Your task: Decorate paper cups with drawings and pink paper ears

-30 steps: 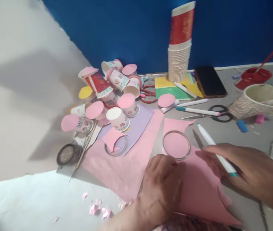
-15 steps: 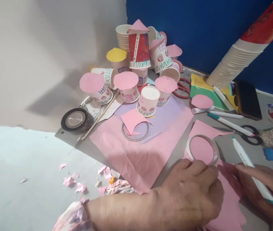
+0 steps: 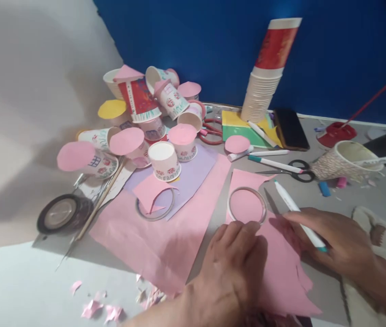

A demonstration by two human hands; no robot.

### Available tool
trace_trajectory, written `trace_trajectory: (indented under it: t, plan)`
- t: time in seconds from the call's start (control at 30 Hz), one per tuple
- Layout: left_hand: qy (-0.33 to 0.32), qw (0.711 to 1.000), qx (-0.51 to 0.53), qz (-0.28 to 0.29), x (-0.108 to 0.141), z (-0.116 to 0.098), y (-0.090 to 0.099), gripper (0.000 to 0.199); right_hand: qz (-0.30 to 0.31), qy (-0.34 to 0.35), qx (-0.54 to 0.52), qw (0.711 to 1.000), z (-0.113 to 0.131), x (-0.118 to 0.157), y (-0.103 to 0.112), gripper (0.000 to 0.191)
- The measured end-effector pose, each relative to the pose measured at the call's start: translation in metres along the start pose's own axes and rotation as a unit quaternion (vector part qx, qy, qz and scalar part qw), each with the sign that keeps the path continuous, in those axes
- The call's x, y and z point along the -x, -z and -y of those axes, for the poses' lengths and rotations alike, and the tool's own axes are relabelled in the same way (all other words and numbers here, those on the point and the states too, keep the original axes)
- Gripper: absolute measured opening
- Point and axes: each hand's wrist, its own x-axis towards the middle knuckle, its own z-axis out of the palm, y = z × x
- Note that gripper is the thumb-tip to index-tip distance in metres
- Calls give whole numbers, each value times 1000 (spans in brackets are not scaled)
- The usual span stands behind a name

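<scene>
Pink Paper Under Left Hand, Ring at Fingertips

Pink paper (image 3: pixel 281 268) lies on the table (image 3: pixel 210 236), its long axis slanting from far left to near right. A ring (image 3: pixel 230 204) rests flat on its far end, just beyond the left hand (image 3: pixel 229 268), the nearer one, and ahead-left of the right hand (image 3: pixel 336 240). The hands are apart: the right grips a white marker (image 3: pixel 302 222), teal tip slanting forward-left; whether the left's bent fingers clamp the rim cannot be told. Counted: two rings, two pairs of scissors, one black-handled (image 3: pixel 306 180), one red-handled (image 3: pixel 213 131), one phone (image 3: pixel 290 129), one loose pink disc (image 3: pixel 237 144). Decorated cups (image 3: pixel 165 168) overlap too much to number.
</scene>
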Motion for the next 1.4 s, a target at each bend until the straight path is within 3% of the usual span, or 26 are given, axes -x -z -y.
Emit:
trace_trajectory:
  t: [0.1,0.37,0.53,0.73,0.83,0.93,1.13,1.27,1.4]
  plan:
    - [20,999,12,-26,0,0,2,23,-17,0,-26,1000,3,-2,-2,22]
    - [24,999,-36,-18,0,2,-2,24,-43,-8,-37,998,11,-16,-3,16]
    - [9,998,-62,-16,-3,3,-2,25,-38,-72,-92,992,9,-17,-1,17]
    - [-3,995,-94,10,-5,2,-2,20,-142,-167,-80,972,5,-29,27,16]
    - [-6,994,-106,16,-5,2,-1,20,-161,-226,-135,951,0,-40,30,16]
    - [-7,994,-109,15,-4,2,-1,23,-154,-255,-229,927,-6,-51,21,22]
    - [-15,994,-109,10,-4,3,-1,23,-144,-259,-277,914,-5,-60,15,19]
    - [-12,994,-110,9,-5,2,0,25,-103,-274,-329,898,12,-68,25,14]
    - [-13,994,-106,28,-2,0,2,31,-32,-245,-334,910,24,-79,22,20]
